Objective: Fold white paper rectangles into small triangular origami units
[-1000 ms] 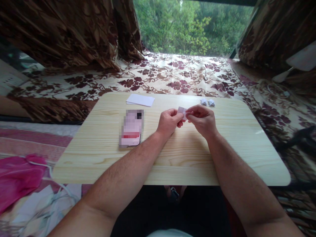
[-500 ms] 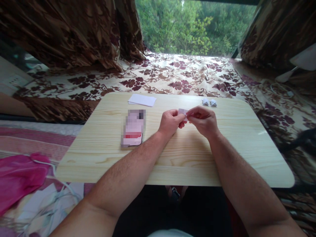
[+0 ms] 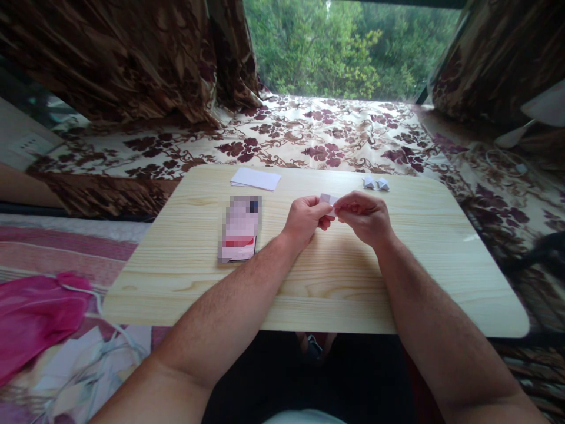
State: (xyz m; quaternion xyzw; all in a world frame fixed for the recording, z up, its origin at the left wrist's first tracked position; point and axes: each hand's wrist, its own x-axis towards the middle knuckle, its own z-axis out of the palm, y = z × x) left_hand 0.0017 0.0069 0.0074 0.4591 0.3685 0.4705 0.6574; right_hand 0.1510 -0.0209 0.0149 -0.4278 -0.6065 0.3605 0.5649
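Observation:
My left hand (image 3: 305, 219) and my right hand (image 3: 364, 217) meet above the middle of a light wooden table (image 3: 318, 282). Both pinch a small folded piece of white paper (image 3: 327, 199) between thumbs and fingertips, and most of it is hidden by the fingers. A stack of white paper slips (image 3: 256, 178) lies near the far edge to the left. Two small folded paper pieces (image 3: 376, 184) sit at the far right of the table. A phone (image 3: 241, 228) lies flat to the left of my left hand.
A floral brown and cream cloth (image 3: 309, 135) covers the ledge behind the table, under a window with green trees. Brown curtains hang at both sides. A pink cloth (image 3: 35, 318) and white cables lie on the bedding at the lower left.
The hands stay together on the small paper, with only slight finger shifts. The view has drifted a little to the left.

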